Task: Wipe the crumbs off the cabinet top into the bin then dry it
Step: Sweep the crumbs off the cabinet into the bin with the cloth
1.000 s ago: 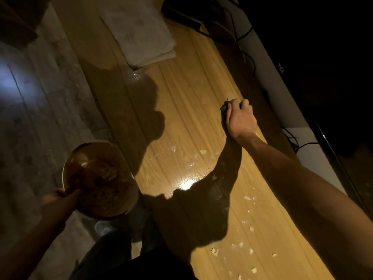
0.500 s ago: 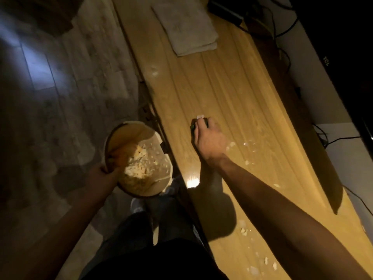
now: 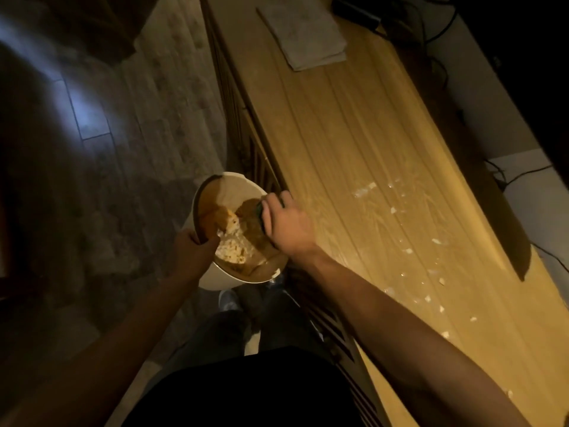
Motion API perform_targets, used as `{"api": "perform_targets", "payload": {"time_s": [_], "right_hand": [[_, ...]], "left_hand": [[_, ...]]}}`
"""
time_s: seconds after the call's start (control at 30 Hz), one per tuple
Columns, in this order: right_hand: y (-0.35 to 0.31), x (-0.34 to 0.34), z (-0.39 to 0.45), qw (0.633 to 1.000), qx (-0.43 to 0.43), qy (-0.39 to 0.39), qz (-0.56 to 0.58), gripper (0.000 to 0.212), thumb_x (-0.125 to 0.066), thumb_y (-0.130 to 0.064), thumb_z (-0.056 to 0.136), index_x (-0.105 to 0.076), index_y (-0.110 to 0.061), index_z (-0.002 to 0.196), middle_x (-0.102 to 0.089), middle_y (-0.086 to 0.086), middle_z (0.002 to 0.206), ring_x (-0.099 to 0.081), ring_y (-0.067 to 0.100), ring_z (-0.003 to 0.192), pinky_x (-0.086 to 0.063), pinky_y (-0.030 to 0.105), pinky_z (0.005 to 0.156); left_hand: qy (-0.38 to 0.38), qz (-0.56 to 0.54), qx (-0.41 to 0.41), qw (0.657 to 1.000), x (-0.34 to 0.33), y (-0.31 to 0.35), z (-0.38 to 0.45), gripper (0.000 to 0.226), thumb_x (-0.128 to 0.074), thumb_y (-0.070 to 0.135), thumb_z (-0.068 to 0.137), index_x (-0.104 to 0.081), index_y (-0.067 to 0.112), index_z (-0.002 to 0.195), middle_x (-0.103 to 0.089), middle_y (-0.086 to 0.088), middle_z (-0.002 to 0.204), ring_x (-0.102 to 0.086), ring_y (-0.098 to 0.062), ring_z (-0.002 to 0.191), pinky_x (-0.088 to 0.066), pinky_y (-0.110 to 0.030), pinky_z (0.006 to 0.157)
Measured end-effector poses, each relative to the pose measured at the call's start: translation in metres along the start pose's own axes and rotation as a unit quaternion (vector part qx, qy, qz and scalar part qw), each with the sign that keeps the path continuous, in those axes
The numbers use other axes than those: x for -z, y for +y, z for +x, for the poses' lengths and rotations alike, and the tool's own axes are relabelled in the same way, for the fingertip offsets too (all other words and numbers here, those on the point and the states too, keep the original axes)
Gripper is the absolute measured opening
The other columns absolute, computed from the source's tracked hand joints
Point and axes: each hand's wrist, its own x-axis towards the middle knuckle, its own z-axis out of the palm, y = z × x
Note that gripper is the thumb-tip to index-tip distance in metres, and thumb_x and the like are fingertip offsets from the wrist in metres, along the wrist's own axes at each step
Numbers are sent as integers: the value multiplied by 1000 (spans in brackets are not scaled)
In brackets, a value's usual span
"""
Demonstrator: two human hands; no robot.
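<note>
Head view, taking the bin (image 3: 215, 274) as landmark: at its left rim the left hand (image 3: 192, 252) curls over the edge, holding it just beside the cabinet top (image 3: 354, 143). Light and rigid by its look, it is best held by that rim. At its right rim the right hand (image 3: 288, 224) pinches a dark sponge (image 3: 260, 211), likely soft. Right of the bin, crumbs (image 3: 406, 251) lie on smooth wood. Well beyond it lies a folded cloth (image 3: 308, 35), probably for drying.

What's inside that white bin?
The bin holds a pale heap of scraps against a brownish lining. The right hand, gripping a dark sponge, shadows part; the bottom is hidden.
</note>
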Motion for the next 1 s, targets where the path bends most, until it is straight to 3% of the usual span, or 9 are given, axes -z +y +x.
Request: {"api": "perform_targets", "payload": {"time_s": [0.2, 0.33, 0.43, 0.53, 0.6, 0.67, 0.73, 0.87, 1.0], "right_hand": [[107, 86, 18, 995, -67, 77, 13, 29, -40, -29, 110, -62, -11, 117, -61, 13, 105, -63, 31, 85, -36, 30, 70], [204, 135, 27, 986, -138, 87, -36, 34, -32, -37, 110, -56, -13, 118, -57, 12, 109, -58, 27, 84, -47, 37, 75], [276, 162, 36, 973, -186, 101, -96, 38, -27, -44, 109, -51, -17, 120, -55, 12, 111, -55, 25, 84, -41, 35, 73], [332, 180, 44, 958, -229, 103, -140, 41, -22, -50, 107, -47, -18, 119, -54, 16, 114, -59, 34, 91, -46, 43, 76], [361, 185, 49, 950, -258, 91, -148, 44, -20, -53, 107, -44, -18, 120, -58, 20, 114, -61, 41, 94, -48, 46, 75], [377, 182, 53, 950, -276, 47, -139, 44, -20, -56, 106, -42, -20, 121, -60, 22, 110, -62, 42, 93, -47, 47, 74], [379, 170, 52, 952, -272, 6, -141, 41, -23, -54, 107, -41, -21, 122, -58, 23, 114, -61, 43, 98, -50, 52, 79], [370, 148, 47, 950, -269, 30, -157, 39, -28, -44, 109, -39, -18, 136, -48, 24, 141, -55, 45, 117, -50, 58, 90], [351, 140, 45, 950, -242, 7, -197, 43, -34, -37, 110, -38, -13, 145, -48, 21, 134, -54, 41, 115, -52, 52, 82]], "left_hand": [[18, 36, 46, 998, -11, -14, -4, 52, -82, 49, 74, -61, 5, 92, -66, -18, 90, -66, -34, 84, -57, -52, 76], [53, 59, 50, 996, -31, -14, -7, 52, -80, 56, 71, -58, 10, 82, -61, -10, 77, -62, -31, 75, -52, -43, 65], [55, 57, 39, 996, -39, -20, -7, 58, -78, 62, 66, -57, 10, 74, -60, -7, 70, -60, -23, 66, -42, -33, 54], [37, 24, 64, 997, -39, -28, 0, 63, -76, 54, 63, -62, 0, 92, -64, -15, 87, -62, -30, 82, -52, -42, 68], [37, 56, 83, 994, -41, -26, 3, 58, -79, 43, 75, -63, -4, 105, -66, -26, 103, -63, -41, 99, -54, -53, 84], [53, 82, 82, 992, -43, -25, 1, 49, -76, 33, 85, -63, -10, 105, -66, -32, 107, -63, -48, 103, -50, -56, 89], [78, 106, 80, 988, -46, -25, -3, 36, -75, 29, 87, -63, -6, 91, -66, -29, 92, -64, -45, 92, -50, -50, 78], [114, 83, 107, 984, -53, -18, -7, 27, -75, 23, 85, -53, 13, 71, -61, -16, 84, -58, -29, 81, -42, -37, 69], [80, 58, 105, 990, -48, -18, -6, 25, -75, 26, 85, -62, 5, 86, -65, -22, 94, -63, -36, 94, -51, -48, 84]]}}
